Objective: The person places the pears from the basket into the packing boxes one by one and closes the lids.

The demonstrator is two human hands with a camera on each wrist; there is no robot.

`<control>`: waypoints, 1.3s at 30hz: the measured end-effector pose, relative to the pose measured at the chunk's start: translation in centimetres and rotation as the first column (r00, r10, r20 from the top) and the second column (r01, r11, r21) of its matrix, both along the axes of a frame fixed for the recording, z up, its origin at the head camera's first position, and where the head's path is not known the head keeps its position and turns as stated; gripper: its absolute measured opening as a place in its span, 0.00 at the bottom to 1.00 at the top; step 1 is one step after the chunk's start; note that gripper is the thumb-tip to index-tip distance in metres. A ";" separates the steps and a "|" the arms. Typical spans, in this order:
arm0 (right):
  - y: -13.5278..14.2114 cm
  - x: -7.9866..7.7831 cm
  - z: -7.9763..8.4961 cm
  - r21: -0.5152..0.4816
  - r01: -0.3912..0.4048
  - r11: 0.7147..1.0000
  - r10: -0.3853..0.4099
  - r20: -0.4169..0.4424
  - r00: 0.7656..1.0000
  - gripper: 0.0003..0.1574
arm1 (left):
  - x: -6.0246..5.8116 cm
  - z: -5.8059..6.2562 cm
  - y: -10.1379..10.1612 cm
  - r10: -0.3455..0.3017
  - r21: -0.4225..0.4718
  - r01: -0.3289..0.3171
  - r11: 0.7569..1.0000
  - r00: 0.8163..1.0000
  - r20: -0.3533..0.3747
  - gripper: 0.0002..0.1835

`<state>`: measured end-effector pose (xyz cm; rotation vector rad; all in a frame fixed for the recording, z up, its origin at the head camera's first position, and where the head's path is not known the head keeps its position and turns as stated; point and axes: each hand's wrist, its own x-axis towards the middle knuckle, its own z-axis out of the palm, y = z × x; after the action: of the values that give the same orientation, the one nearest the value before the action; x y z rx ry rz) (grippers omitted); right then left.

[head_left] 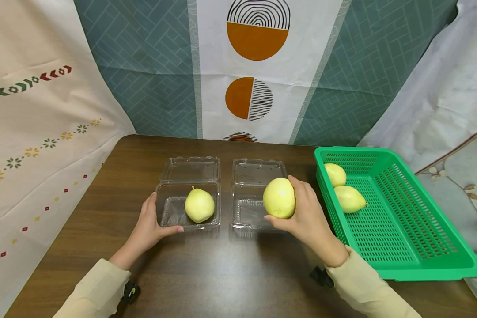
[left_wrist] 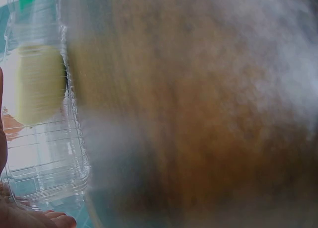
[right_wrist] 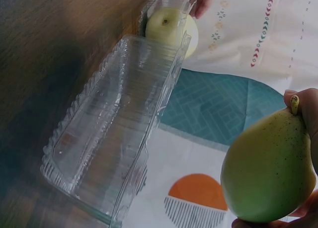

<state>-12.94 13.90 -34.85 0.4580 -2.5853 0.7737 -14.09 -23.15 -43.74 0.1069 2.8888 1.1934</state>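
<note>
My right hand point(head_left: 308, 216) grips a yellow-green pear point(head_left: 279, 198) between thumb and fingers, raised over the right side of an open clear plastic clamshell box point(head_left: 246, 207). In the right wrist view this pear point(right_wrist: 268, 168) shows its short stem beside a fingertip. A second clear clamshell box point(head_left: 171, 190) stands open to the left, with one pear point(head_left: 199, 205) lying in it, stem up. Around that box's near left corner my left hand point(head_left: 147, 223) holds on, thumb along the front and fingers at the left side. The left wrist view shows the box wall point(left_wrist: 44, 153) partly blurred.
A green plastic basket point(head_left: 421, 194) stands at the right of the brown table point(head_left: 226, 274), with two pears point(head_left: 350, 199) at its left side. Patterned cloths point(head_left: 155, 66) hang behind and at both sides. Both box lids point(head_left: 258, 170) lean back, away from me.
</note>
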 end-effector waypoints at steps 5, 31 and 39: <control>-0.3 -0.1 -0.1 0.001 -0.010 1.000 0.010 0.007 1.000 0.62 | 0.0 0.0 0.1 -0.001 0.002 0.001 1.000 1.000 0.007 0.70; -1.7 -0.7 -0.2 -0.039 -0.017 0.999 0.018 0.024 1.000 0.62 | 0.0 0.0 0.2 0.003 0.001 -0.003 1.000 1.000 -0.013 0.70; -2.7 -0.9 -0.5 -0.060 -0.025 0.998 0.028 0.054 0.998 0.62 | -0.1 -0.1 0.3 -0.003 -0.005 0.003 1.000 1.000 -0.009 0.70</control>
<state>-13.88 11.19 -35.30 0.4596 -2.6033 0.8813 -14.17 -22.89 -43.80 0.1164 2.8984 1.1885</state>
